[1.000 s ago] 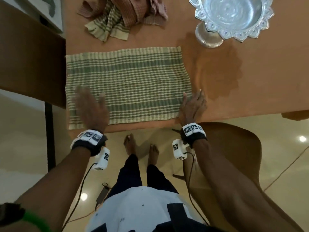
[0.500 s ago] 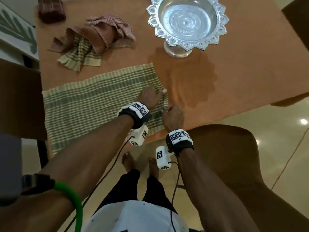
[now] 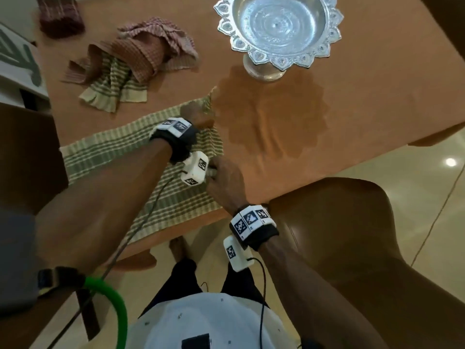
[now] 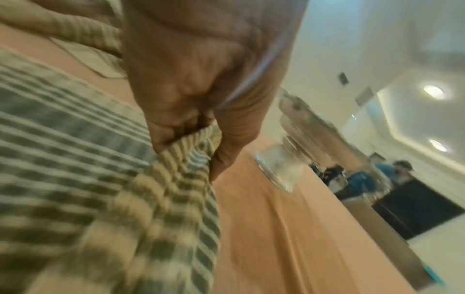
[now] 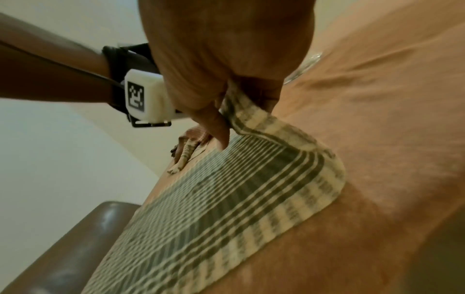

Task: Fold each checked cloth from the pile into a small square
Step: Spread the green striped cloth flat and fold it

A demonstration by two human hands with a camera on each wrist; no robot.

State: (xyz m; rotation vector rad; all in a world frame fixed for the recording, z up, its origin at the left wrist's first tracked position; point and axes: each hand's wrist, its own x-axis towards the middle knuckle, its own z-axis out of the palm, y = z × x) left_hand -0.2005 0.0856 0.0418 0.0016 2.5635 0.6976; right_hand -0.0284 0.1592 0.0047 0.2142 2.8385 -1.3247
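A green and cream checked cloth lies spread on the orange table. My left hand reaches across it and pinches its far right corner, seen as the cloth bunched between thumb and fingers of the left hand. My right hand pinches the near right corner and lifts it off the table; in the right wrist view the cloth curls up into the right hand. A pile of crumpled checked cloths, red and green, lies behind.
A silver pedestal bowl stands at the back right. A folded dark red cloth sits at the far left corner. A brown chair is by my right arm, another at the left. The table's near edge runs just under the cloth.
My left hand crossed from the cloth's left side to its far right corner and took hold. The right hand curled onto the near right corner and raised it.
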